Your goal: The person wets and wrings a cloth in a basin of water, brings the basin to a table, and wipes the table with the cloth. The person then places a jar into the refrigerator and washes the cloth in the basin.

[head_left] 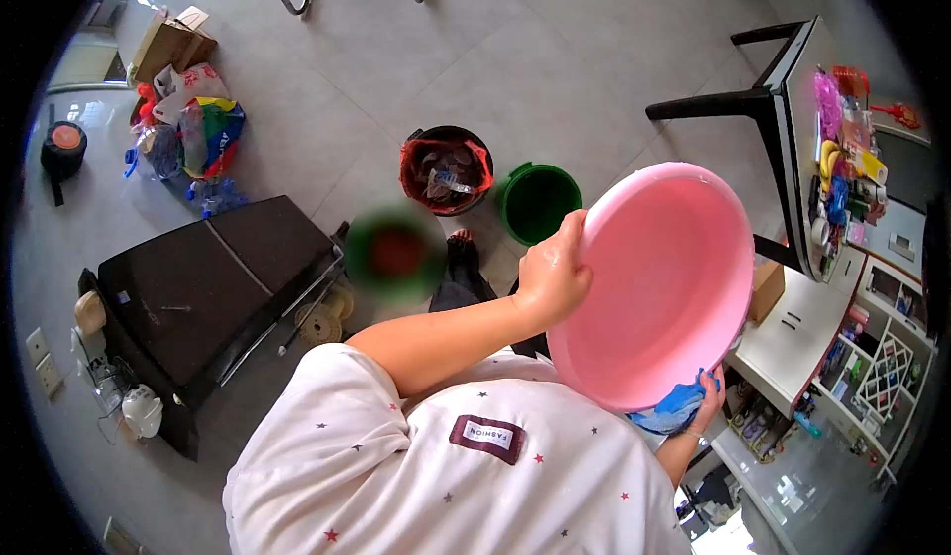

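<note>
A pink plastic basin [659,287] is tilted on its side in front of my body, its hollow inside facing me. My left hand [555,270] looks wet and is closed on the basin's left rim. At the lower right rim, my right hand [709,404] grips a blue cloth [674,406], which is bunched up against the basin's outside. Part of the right hand's fingers is hidden behind the cloth. The basin's inside shows nothing in it.
On the tiled floor stand a bin with a red liner [418,176], a green bucket [543,216] and a blurred round green thing [394,276]. A dark low table [213,292] is at left, bags [211,134] behind it. A cluttered table [800,89] stands right.
</note>
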A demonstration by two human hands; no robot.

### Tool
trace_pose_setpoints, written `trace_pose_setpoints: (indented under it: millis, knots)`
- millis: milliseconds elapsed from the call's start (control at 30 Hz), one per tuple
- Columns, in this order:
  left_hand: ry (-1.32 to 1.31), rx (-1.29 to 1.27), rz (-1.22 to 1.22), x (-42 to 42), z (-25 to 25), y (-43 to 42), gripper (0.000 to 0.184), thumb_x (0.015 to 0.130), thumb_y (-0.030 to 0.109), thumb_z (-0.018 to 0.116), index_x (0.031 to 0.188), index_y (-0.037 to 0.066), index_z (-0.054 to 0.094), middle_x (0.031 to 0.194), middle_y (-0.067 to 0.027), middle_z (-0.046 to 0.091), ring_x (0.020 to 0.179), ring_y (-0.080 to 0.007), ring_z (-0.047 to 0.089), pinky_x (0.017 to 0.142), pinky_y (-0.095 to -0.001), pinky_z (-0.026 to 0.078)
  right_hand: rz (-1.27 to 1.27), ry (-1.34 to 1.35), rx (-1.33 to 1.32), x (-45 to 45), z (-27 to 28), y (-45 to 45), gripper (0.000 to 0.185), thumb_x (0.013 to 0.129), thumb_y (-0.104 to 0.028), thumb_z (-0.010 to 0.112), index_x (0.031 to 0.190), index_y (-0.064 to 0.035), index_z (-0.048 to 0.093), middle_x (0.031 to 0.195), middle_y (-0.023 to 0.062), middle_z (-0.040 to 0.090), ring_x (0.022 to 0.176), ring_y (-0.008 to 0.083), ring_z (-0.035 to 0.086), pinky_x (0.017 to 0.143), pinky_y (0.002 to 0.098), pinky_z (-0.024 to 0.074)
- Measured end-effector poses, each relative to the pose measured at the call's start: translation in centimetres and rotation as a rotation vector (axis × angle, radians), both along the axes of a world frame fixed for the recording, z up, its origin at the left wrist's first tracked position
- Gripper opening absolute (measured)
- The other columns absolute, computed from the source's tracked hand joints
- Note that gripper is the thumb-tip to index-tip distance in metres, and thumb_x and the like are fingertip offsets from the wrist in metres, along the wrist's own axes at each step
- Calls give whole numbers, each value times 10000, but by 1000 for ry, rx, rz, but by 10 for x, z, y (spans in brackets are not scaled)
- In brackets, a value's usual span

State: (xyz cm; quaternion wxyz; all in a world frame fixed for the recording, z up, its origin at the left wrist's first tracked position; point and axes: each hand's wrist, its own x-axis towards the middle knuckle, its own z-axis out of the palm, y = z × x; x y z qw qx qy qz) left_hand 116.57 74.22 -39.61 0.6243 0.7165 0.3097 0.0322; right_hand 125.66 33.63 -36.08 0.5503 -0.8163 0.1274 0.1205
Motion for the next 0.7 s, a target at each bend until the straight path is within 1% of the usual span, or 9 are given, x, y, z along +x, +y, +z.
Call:
trace_pose_setpoints:
  millis: [100, 167, 300, 333, 367, 500, 600, 633, 700]
  knots:
    - [20, 44, 60, 18, -3, 6, 524, 685, 34, 559, 1184, 94, 411, 858, -223, 605, 826, -425, 584, 696, -460, 468, 44, -1, -83, 29, -3, 6, 509, 770, -42, 595, 1241, 93, 458, 1148, 154, 538, 980, 198, 556, 840, 286, 459]
    - [-9, 81, 88, 29, -6, 7, 536, 697, 68, 553, 1206, 120, 390, 840, -221, 609, 786, -438, 576, 669, -508, 455, 21, -5, -144, 55, -5, 10, 511, 763, -44, 603, 1234, 92, 463, 1141, 166, 543, 973, 210, 569, 841, 295, 468]
    - [-150, 155, 170, 55, -33, 2, 513, 695, 29, 536, 1191, 77, 415, 865, -233, 606, 815, -429, 588, 693, -448, 466, 31, -44, -42, 98, 5, 50, 521, 736, -47, 633, 1214, 94, 481, 1090, 170, 562, 894, 217, 608, 789, 288, 497]
    - [-190, 114, 239, 64, -50, -4, 502, 696, 25, 533, 1186, 58, 427, 876, -229, 607, 822, -416, 599, 707, -420, 475, 41, -28, -17, 115, -2, 50, 510, 734, -44, 633, 1204, 94, 490, 1068, 165, 574, 874, 202, 611, 768, 277, 499]
    - [-151, 127, 223, 76, -6, 2, 505, 691, 17, 539, 1186, 52, 442, 892, -225, 603, 825, -390, 608, 730, -399, 477, 56, -6, 9, 133, -6, 50, 500, 731, -41, 633, 1194, 94, 500, 1045, 159, 585, 855, 187, 614, 746, 265, 502]
    - [-211, 65, 362, 120, -42, -8, 517, 664, -33, 507, 1174, 42, 461, 983, -172, 581, 930, -260, 592, 836, -303, 441, 243, -11, 255, 217, -15, 70, 468, 725, -40, 639, 1161, 88, 529, 911, 95, 633, 780, 128, 613, 717, 234, 496]
    - [-249, -79, 494, 163, -30, -26, 509, 652, -42, 495, 1156, 17, 469, 1011, -92, 565, 964, -183, 546, 864, -264, 412, 384, -34, 226, 296, -31, 70, 436, 709, -67, 652, 1115, 70, 571, 869, 47, 621, 739, 101, 578, 687, 226, 473]
    - [-231, -164, 557, 174, -46, -28, 495, 653, -46, 479, 1146, 5, 470, 1016, -82, 555, 953, -170, 541, 854, -262, 415, 396, -4, 261, 323, -35, 73, 427, 702, -74, 655, 1101, 60, 586, 856, 35, 617, 725, 97, 569, 676, 228, 468]
    - [-301, -171, 632, 214, -16, -49, 512, 631, -50, 466, 1140, 5, 475, 1027, -74, 550, 944, -172, 538, 857, -278, 420, 503, 11, 331, 373, -17, 84, 418, 684, -70, 646, 1085, 42, 603, 847, 34, 619, 729, 92, 564, 662, 225, 460]
